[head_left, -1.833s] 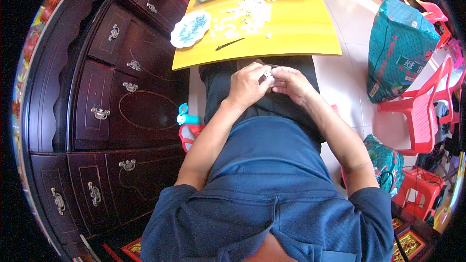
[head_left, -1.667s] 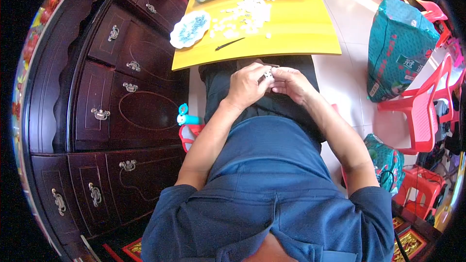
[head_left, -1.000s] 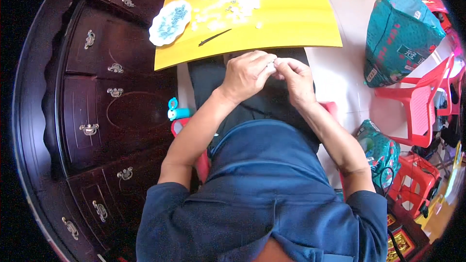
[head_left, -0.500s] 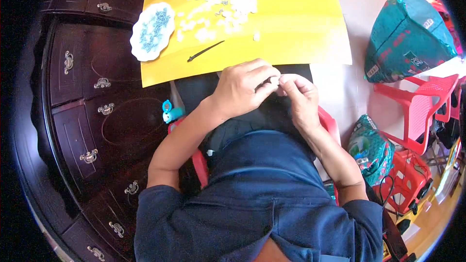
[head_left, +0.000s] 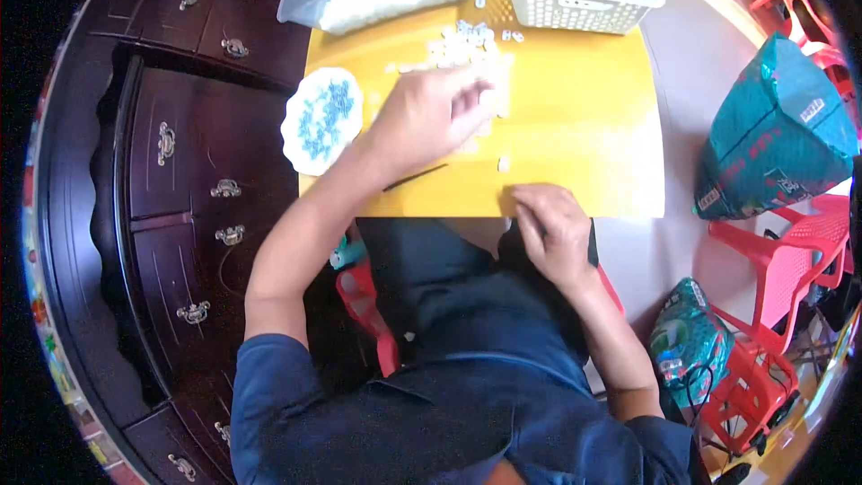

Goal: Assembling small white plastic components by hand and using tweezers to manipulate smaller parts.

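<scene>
My left hand (head_left: 433, 117) reaches over the yellow tabletop (head_left: 584, 126), above the small white pieces (head_left: 467, 43) scattered there. Its fingers bend toward the thumb but are smeared by motion, so whether they hold a piece cannot be made out. At the table's front edge rests my right hand (head_left: 557, 232), fingers curled in and thumb below them; whatever they may hold is hidden. A single white piece (head_left: 503, 163) lies just beyond it. Under my left forearm sits a thin black tool (head_left: 417, 177), partly covered. Left of that stands a white scalloped dish (head_left: 296, 130) with small blue-grey parts (head_left: 330, 112).
A clear plastic bin (head_left: 296, 0) of white pieces and a white perforated basket (head_left: 575, 16) stand at the table's far side. Dark drawers (head_left: 202, 135) line the left. Teal bags (head_left: 772, 144) and red plastic chairs (head_left: 772, 260) are on the right.
My hands were together over my lap around a small white piece and have parted. The left went forward over the pile; the right came to the table edge. The view has shifted, showing more of the far side.
</scene>
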{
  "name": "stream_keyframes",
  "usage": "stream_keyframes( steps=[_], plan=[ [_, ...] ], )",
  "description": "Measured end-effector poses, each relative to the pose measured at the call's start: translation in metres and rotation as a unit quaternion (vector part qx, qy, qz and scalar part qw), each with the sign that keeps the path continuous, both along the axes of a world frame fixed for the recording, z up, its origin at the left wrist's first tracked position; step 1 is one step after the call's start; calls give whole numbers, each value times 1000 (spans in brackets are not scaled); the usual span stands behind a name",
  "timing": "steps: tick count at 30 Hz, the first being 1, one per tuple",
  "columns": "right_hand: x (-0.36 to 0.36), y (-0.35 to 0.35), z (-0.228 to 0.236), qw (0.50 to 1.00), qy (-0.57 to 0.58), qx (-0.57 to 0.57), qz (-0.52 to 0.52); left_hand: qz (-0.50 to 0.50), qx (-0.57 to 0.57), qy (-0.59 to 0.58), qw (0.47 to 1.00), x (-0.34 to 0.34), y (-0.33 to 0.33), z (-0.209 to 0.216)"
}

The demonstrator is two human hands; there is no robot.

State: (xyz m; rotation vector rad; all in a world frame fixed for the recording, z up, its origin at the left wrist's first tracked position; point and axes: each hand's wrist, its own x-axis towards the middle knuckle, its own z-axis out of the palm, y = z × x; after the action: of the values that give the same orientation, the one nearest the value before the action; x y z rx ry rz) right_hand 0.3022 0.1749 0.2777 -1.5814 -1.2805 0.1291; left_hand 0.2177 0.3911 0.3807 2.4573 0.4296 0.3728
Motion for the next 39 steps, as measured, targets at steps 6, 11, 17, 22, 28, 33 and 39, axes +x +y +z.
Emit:
stream_keyframes(
  steps=[6, 11, 17, 22, 28, 33, 39],
  plan=[
    [5, 2, -2, 1000, 4, -3, 17, 36, 112, -178, 977, 92, 41, 61],
    [13, 2, 0, 999, 18, -14, 35, 79, 122, -46, 988, 53, 35, 31],
    [11, 4, 4, 998, 21, -35, 48, 129, 124, 96, 979, -44, 38, -32],
    [10, 3, 4, 998, 8, -43, 44, 179, 108, 123, 970, -58, 35, -55],
    [7, 4, 1, 998, 3, -49, 40, 187, 94, 99, 973, -54, 39, -71],
    [7, 4, 4, 998, 5, -57, 34, 170, 142, 99, 970, -51, 39, -76],
    [8, 9, 16, 994, 39, -98, 21, 131, 226, 161, 952, -46, 40, -74]
  ],
)
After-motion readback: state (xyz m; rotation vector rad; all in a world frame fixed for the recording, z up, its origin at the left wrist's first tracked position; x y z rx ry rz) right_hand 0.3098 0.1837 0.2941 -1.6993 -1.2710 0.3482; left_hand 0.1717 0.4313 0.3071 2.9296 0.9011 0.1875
